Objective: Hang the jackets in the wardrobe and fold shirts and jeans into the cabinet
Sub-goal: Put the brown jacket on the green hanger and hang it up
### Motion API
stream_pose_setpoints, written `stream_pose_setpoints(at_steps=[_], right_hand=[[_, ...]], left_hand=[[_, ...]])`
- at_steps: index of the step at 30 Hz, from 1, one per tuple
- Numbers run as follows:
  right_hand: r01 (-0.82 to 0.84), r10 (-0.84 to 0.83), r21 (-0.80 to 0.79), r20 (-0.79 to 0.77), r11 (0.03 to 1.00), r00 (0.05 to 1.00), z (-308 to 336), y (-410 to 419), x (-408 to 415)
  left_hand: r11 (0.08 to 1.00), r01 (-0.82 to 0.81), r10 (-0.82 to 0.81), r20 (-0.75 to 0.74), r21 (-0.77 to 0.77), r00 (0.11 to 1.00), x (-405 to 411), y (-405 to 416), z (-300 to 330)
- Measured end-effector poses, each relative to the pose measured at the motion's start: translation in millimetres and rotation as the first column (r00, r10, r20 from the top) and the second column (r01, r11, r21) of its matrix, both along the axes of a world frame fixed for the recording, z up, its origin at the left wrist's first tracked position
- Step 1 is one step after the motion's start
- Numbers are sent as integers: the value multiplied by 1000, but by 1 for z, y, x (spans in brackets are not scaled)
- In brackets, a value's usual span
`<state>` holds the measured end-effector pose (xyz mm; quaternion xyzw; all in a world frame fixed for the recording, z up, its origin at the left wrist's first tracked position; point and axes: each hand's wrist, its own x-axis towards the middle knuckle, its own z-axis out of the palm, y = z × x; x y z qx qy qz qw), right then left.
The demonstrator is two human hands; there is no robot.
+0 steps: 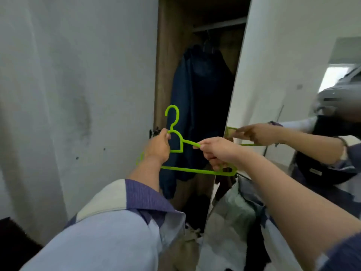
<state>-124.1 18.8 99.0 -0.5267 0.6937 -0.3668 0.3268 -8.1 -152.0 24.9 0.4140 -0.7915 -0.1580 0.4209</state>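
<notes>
Holding a green hanger (pixel 176 141) in front of the open wardrobe (pixel 170 55), left hand (pixel 159 146) pinching near the hook, right hand (pixel 214 151) gripping the right arm. Hanging already on the far rail (pixel 218 25), maybe a dark jacket (pixel 197 98). Risking a bump against the mirrored door (pixel 273 75) on the right, or bending the thin plastic by pulling both ways.

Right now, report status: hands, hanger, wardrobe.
Left hand grips green hanger at neck; right hand grips its arm. Hanger bare. Dark jacket hangs on rail; doorway open.
</notes>
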Motion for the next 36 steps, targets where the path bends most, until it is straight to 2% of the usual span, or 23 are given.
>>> stream_pose_setpoints(at_steps=[3,5,7,11,13,19,22,25,29,31,33,36], right_hand=[[-34,54,68,-319,997,946,-15,-2,16],[-64,73,35,-521,997,850,-29,-10,44],[-114,63,-40,-636,993,769,-42,-25,79],[-222,85,-156,-605,962,792,-68,-61,164],[-286,120,-195,-593,938,796,-83,-69,213],[-465,240,-209,-638,860,731,-123,-56,349],[-514,251,-237,-662,824,707,-138,-48,400],[-533,268,-237,-660,812,702,-153,-45,437],[-497,227,-238,-673,834,704,-166,-50,465],[-463,203,-236,-668,854,715,-173,-60,475],[-439,184,-230,-673,868,716,-181,-65,474],[-421,167,-218,-689,880,705,-199,-81,482]], left_hand=[[980,-172,186,155,-100,970,48,25,-6],[957,-228,269,259,-179,928,77,42,-9],[940,-261,323,321,-220,890,108,57,-15],[888,-411,457,299,-207,838,188,87,-29],[838,-514,545,300,-182,783,234,101,-38],[686,-718,700,377,-118,606,357,151,-64],[664,-747,706,350,-27,615,405,171,-76],[691,-718,662,324,86,676,447,177,-84],[701,-680,652,192,215,733,486,167,-94],[642,-704,710,110,304,695,511,150,-103],[534,-735,786,75,417,613,528,138,-109],[343,-748,864,122,568,489,559,111,-121]])
